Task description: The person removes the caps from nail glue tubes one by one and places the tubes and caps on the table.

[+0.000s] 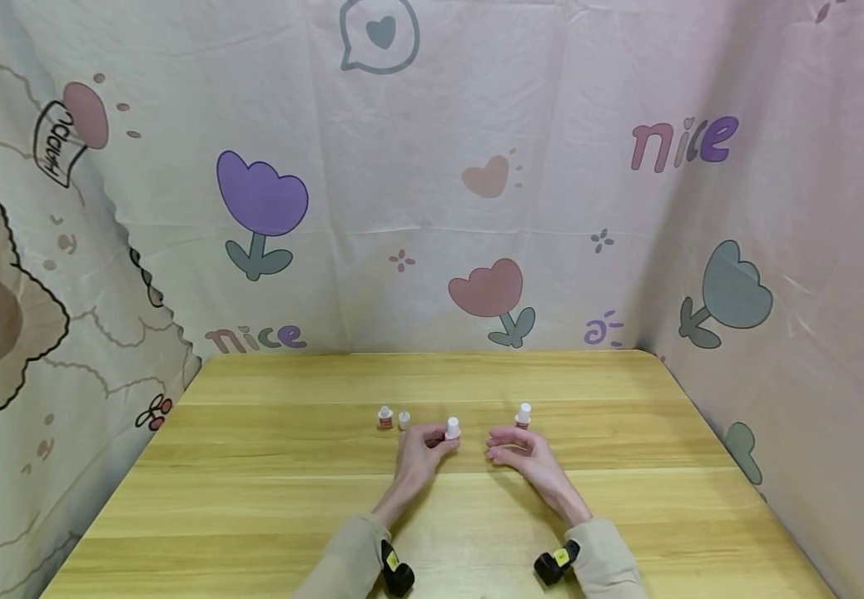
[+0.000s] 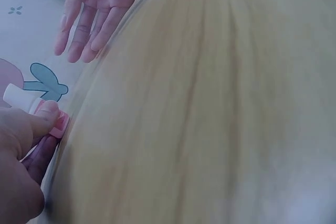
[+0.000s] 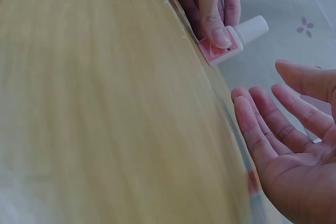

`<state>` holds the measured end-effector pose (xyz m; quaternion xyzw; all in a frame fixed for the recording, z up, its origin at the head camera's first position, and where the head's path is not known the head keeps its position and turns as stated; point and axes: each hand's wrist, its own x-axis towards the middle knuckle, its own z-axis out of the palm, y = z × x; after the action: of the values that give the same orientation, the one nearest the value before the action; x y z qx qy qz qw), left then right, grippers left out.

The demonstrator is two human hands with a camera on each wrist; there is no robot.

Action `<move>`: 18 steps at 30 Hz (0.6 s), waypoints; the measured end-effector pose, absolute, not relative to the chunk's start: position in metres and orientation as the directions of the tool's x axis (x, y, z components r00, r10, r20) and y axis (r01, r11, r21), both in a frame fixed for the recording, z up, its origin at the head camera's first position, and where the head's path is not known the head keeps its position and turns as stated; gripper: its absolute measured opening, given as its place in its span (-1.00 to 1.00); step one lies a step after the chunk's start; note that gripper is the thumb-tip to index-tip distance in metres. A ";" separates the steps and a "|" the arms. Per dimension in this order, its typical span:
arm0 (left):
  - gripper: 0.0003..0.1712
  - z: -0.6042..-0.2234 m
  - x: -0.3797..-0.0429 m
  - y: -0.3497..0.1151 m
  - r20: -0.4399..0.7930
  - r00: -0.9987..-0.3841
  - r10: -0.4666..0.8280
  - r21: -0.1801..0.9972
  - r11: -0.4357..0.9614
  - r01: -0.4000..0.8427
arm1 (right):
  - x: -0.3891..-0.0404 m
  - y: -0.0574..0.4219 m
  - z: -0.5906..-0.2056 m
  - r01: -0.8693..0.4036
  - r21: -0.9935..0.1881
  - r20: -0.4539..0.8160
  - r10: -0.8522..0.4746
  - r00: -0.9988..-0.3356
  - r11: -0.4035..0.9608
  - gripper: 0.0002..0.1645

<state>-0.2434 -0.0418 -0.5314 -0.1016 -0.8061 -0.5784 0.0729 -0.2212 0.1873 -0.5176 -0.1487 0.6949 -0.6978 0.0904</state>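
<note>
My left hand (image 1: 420, 453) pinches a small white bottle (image 1: 453, 428) between thumb and fingers. It has a tall white cap and a pink-red label, plain in the right wrist view, where the bottle (image 3: 223, 48) stands upright at the tabletop. Across a short gap to the right, my right hand (image 1: 529, 462) holds nothing; its fingers are apart and slightly bent in the right wrist view. Just beyond that hand stands a second capped bottle (image 1: 524, 414), its lower part hidden by the fingers.
Left of my left hand stands an uncapped-looking bottle (image 1: 385, 418) with a red label, with a small white cap (image 1: 404, 420) beside it. The wooden table (image 1: 252, 482) ends at a patterned cloth (image 1: 402, 191) behind and at both sides.
</note>
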 end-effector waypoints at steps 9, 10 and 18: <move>-0.81 -0.532 -0.242 -0.056 0.284 -0.949 0.140 0.901 0.301 0.314 | -0.221 0.184 -0.515 -0.064 -0.998 0.063 -0.336 -0.940 -0.007 -0.36; -0.82 -0.533 -0.242 -0.057 0.286 -0.947 0.147 0.900 0.297 0.318 | -0.221 0.184 -0.515 -0.063 -0.998 0.062 -0.337 -0.940 -0.007 -0.36; -0.82 -0.533 -0.244 -0.070 0.257 -0.937 0.236 0.909 0.270 0.317 | -0.220 0.173 -0.509 -0.053 -0.997 0.036 -0.282 -0.959 0.051 -0.39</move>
<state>-0.2443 -0.0698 -0.5327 -0.1737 -0.7960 -0.5787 0.0352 -0.2204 0.1734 -0.5092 -0.1163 0.7200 -0.6789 0.0846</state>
